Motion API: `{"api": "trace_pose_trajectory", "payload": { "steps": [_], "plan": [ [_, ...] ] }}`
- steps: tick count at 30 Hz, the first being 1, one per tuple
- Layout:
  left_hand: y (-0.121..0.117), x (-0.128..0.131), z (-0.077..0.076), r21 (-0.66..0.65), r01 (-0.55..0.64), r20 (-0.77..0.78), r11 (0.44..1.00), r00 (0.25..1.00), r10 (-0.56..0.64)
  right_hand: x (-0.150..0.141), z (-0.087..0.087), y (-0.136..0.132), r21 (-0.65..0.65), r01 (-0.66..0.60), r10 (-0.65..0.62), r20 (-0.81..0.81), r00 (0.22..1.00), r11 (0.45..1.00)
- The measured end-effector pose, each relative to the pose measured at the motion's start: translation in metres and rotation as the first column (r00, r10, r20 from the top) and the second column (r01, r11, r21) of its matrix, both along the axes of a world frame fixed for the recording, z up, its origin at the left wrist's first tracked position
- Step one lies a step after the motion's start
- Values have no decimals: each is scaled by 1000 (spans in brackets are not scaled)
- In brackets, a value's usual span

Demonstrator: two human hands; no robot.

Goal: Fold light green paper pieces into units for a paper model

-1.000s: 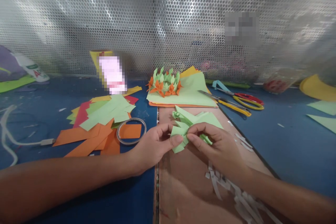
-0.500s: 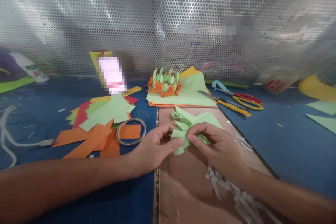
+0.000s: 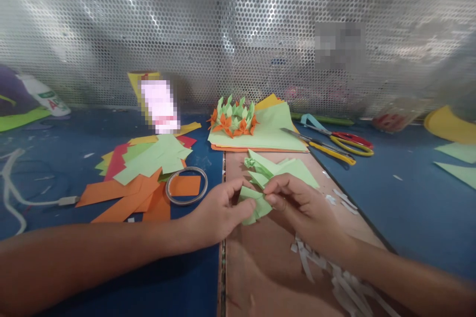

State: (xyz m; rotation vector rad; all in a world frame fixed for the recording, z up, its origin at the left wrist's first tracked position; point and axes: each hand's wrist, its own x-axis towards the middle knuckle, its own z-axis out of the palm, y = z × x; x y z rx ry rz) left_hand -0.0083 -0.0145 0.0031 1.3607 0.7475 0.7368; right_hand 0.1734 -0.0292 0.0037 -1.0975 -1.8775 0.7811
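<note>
Between both hands is a piece of light green folded paper (image 3: 256,208), held over the brown board (image 3: 253,267). My left hand (image 3: 219,210) grips its left side, thumb in front and fingers behind. With thumb and forefinger, my right hand (image 3: 301,205) pinches the paper's right edge. More light green paper (image 3: 299,171) lies just beyond my hands on the board, with a crumpled bit at its left end. Farther back, a ring of folded green and orange paper flowers (image 3: 236,116) stands on a stack of coloured sheets (image 3: 278,129).
A roll of tape (image 3: 186,203) and orange strips (image 3: 111,190) lie left, near a white cable (image 3: 40,202). Scissors (image 3: 351,143) and a yellow cutter (image 3: 327,151) lie right of the stack. White paper scraps (image 3: 345,282) are at front right. A glue bottle (image 3: 46,94) stands far left.
The green paper has turned between my fingers, its front part now showing broader and flatter. My left thumb has slid slightly left and down on it. The surroundings stay put.
</note>
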Motion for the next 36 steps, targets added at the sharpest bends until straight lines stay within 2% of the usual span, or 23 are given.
{"api": "trace_pose_trajectory", "payload": {
  "steps": [6, 10, 13, 18, 24, 27, 29, 31, 33, 36],
  "plan": [
    [-1, 1, 2, -34, -5, 103, 999, 995, 9, -1, 0, 1, -85, -68, 66, -35, 997, 994],
    [-1, 3, 1, -33, -9, 117, 999, 993, 13, 0, -1, 1, -115, -108, 101, -66, 993, 987],
    [0, 3, 1, -50, -37, 113, 998, 993, 42, -1, -2, 0, -136, -87, 74, -95, 993, 987],
    [2, 3, 3, -110, -88, 110, 990, 989, 100, -4, 0, 0, -239, 43, -83, -163, 983, 970],
    [3, 3, 0, -101, -127, 61, 987, 989, 133, -7, 3, -2, -254, -3, -32, -136, 990, 967],
    [2, 3, 0, -51, -130, 58, 990, 989, 133, -6, 2, -1, -142, 11, -25, -93, 995, 990],
    [2, 3, 0, -54, -111, 38, 992, 993, 114, -4, 1, -1, 17, 67, -66, -34, 997, 998],
    [1, 4, 0, -83, -64, 28, 994, 997, 67, -2, 1, 0, 205, 87, -96, 35, 995, 975],
    [0, 5, 0, -80, -24, 68, 996, 997, 29, -1, 0, 0, 341, 32, -74, 113, 991, 939],
    [-2, 6, 0, -36, -8, 118, 999, 993, 12, 0, 0, 0, 400, -77, -11, 214, 977, 913]
  ]
}}
